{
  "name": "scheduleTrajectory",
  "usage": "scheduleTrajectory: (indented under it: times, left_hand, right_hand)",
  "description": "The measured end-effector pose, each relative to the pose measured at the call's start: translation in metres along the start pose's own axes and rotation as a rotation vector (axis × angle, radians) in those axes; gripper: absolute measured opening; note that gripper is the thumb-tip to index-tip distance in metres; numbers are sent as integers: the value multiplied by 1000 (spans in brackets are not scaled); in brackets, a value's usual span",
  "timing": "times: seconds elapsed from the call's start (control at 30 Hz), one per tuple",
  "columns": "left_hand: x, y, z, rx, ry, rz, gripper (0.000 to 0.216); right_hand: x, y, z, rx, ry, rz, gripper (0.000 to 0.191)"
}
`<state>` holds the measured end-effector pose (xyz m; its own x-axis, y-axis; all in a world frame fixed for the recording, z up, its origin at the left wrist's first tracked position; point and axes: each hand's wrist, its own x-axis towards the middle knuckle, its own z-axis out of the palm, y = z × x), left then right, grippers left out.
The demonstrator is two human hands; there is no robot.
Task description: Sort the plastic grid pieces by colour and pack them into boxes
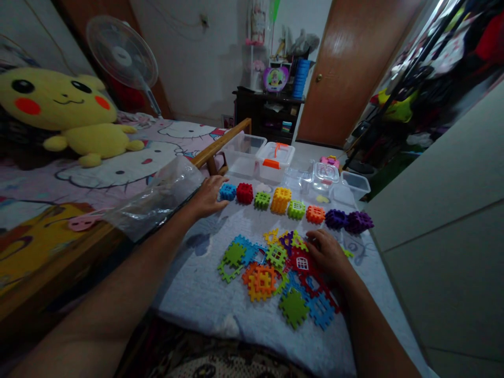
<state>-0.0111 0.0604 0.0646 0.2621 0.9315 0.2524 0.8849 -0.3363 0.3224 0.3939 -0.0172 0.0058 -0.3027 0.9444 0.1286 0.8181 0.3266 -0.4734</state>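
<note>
A row of assembled plastic cubes runs across the white mat: blue cube, red cube, green cube, yellow cube, then light green, orange and two purple ones. My left hand reaches out, fingertips touching the blue cube. In front lies a pile of flat interlocking tiles in many colours. My right hand rests on the pile's right side, fingers on a red window tile; I cannot tell whether it grips it.
Clear plastic boxes, one with an orange handle, stand beyond the cubes. A crumpled clear bag lies on the bed's wooden edge at left. A yellow plush toy, a fan and a wooden door are farther off.
</note>
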Motion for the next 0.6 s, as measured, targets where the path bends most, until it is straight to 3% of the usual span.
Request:
scheduleTrajectory:
  times: [0.07,0.13,0.23,0.4,0.6]
  left_hand:
    - [-27,20,-7,-106,-100,34,63]
    - [-55,40,-9,-201,-287,73,62]
    - [-89,65,-1,-230,-432,135,78]
    - [-112,79,31,-179,-390,99,80]
    - [-98,78,40,-203,-333,76,49]
  right_hand:
    - [0,0,0,-5,-13,-5,22]
    - [0,0,0,-10,-13,-9,22]
    - [0,1,1,-11,-8,-9,22]
    - [1,1,2,-3,-5,-8,22]
    - [0,0,1,0,7,-23,22]
